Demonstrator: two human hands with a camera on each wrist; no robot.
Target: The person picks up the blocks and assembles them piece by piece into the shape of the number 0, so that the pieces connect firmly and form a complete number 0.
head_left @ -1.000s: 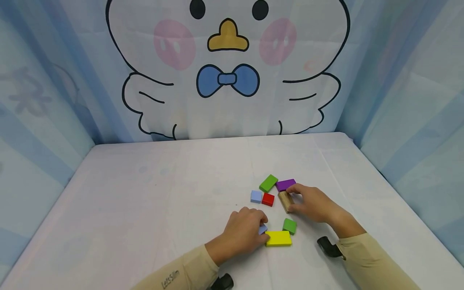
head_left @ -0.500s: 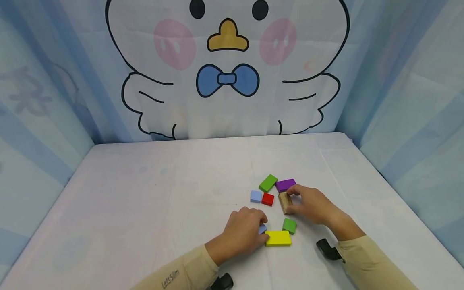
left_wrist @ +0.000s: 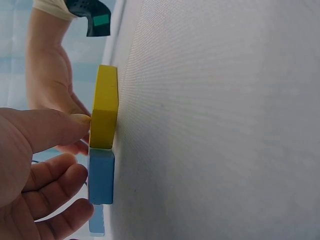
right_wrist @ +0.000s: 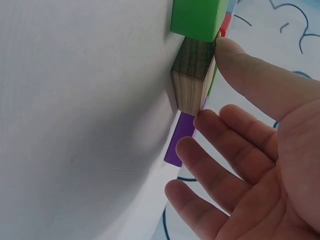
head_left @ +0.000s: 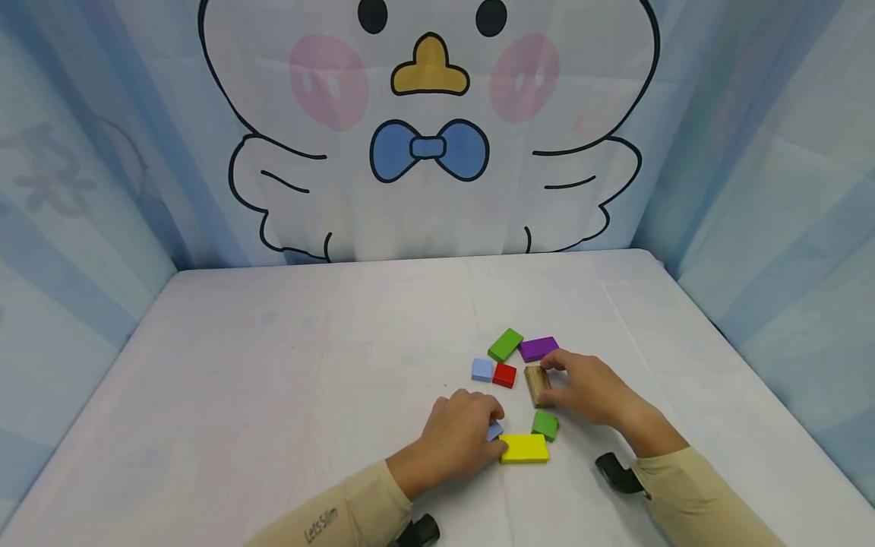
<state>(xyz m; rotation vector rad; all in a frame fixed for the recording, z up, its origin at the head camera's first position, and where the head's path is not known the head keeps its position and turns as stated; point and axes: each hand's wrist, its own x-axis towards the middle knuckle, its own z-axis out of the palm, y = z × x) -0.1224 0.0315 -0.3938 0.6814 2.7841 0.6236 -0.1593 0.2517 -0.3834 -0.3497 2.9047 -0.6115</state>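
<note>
My right hand (head_left: pixel 591 387) pinches a bare wooden block (head_left: pixel 536 386) between thumb and fingers; in the right wrist view the wooden block (right_wrist: pixel 192 77) lies flat close to a green block (right_wrist: pixel 197 17). The left hand (head_left: pixel 461 433) holds a light blue block (head_left: pixel 495 431), mostly hidden under the fingers from above. Its thumb touches the end of a yellow block (head_left: pixel 524 449). From the left wrist, the yellow block (left_wrist: pixel 104 107) and light blue block (left_wrist: pixel 101 176) sit end to end. The small green block (head_left: pixel 545 426) stands between the yellow and wooden ones.
Beyond the hands lie a longer green block (head_left: pixel 505 345), a purple block (head_left: pixel 538 349), a red block (head_left: pixel 505 375) and another light blue block (head_left: pixel 481 370). All rest on a white-covered table (head_left: pixel 273 365), with printed curtains (head_left: pixel 431 213) behind and at the sides.
The right hand has slid the wooden block slightly toward me, away from the purple block and closer to the small green one. The left hand stays in place.
</note>
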